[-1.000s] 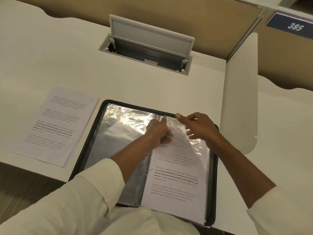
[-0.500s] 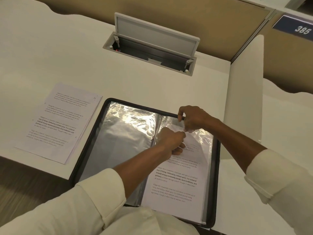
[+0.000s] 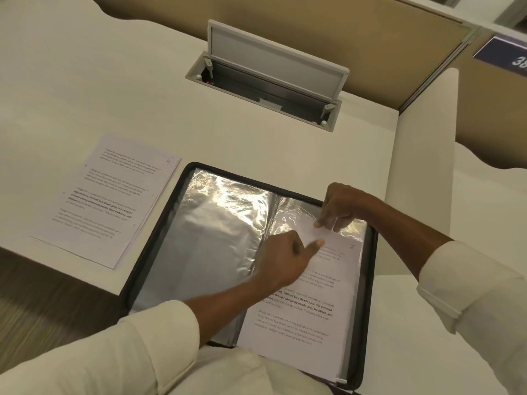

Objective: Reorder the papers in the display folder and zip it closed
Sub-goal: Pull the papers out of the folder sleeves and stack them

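Note:
A black zip display folder (image 3: 159, 240) lies open on the desk's front edge, its clear plastic sleeves (image 3: 216, 223) shining. A printed sheet (image 3: 310, 306) sits on the right-hand page, partly inside a sleeve. My left hand (image 3: 282, 260) has curled fingers and presses its thumb on the sheet's top edge. My right hand (image 3: 339, 206) pinches the sleeve's top edge just above the sheet. A loose stack of printed papers (image 3: 108, 198) lies on the desk to the left of the folder.
An open cable box with a raised grey lid (image 3: 273, 64) is set into the white desk (image 3: 85, 89) behind the folder. A white divider panel (image 3: 425, 155) stands at the right. The folder overhangs the desk's front edge above my lap.
The sheet has slid further down into the right sleeve. My left hand moved down and right with its thumb on the paper; my right hand stayed at the sleeve's top edge.

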The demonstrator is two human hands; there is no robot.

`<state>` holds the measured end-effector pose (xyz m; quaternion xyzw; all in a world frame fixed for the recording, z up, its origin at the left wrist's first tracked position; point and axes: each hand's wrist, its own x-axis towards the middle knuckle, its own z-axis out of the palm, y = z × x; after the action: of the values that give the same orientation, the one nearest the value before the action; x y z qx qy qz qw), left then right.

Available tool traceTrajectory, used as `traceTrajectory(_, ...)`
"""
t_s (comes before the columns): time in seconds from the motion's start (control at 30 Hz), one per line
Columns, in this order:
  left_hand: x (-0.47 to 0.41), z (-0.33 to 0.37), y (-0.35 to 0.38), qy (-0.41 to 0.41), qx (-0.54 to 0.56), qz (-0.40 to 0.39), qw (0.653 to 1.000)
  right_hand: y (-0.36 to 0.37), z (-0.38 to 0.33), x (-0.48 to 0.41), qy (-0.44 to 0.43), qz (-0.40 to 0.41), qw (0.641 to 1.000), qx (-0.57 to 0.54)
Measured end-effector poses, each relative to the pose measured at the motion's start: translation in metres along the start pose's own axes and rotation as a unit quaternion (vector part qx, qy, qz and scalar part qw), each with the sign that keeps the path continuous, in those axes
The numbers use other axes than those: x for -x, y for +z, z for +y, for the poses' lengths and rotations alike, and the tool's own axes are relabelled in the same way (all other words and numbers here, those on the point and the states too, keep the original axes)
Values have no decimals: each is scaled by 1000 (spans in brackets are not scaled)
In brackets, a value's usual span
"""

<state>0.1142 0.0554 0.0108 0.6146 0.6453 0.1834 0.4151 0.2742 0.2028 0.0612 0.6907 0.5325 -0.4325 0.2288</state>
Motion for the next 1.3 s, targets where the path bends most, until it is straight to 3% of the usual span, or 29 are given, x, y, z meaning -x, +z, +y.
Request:
traceTrajectory(0.07,3,-17,3,145,-115,20,983,0,3,-1,11,-18,1000,4)
traceTrajectory(0.13,8,-36,9,282,-219,31,934,-2,4,-1,19,-37,999,10)
traceTrajectory(0.17,11,-44,12,308,-258,30,915,-3,5,-1,19,-47,999,19)
traceTrajectory(0.27,22,-61,16,283,-294,3,913,-6,6,0,19,-70,997,39)
traceTrajectory(0.47,43,-76,9,286,-225,10,932,-6,17,-9,13,-91,993,73)
traceTrajectory(0.8,47,-85,12,307,-241,-16,921,-19,27,-25,-30,-45,992,117)
traceTrajectory(1.07,47,-86,13,302,-265,-32,915,-43,42,-39,-71,74,986,130)
traceTrajectory(1.17,46,-85,13,296,-277,-48,913,-52,46,-41,-74,162,972,152)
traceTrajectory(1.3,46,-85,12,293,-291,-63,909,-67,47,-39,-55,300,948,89)
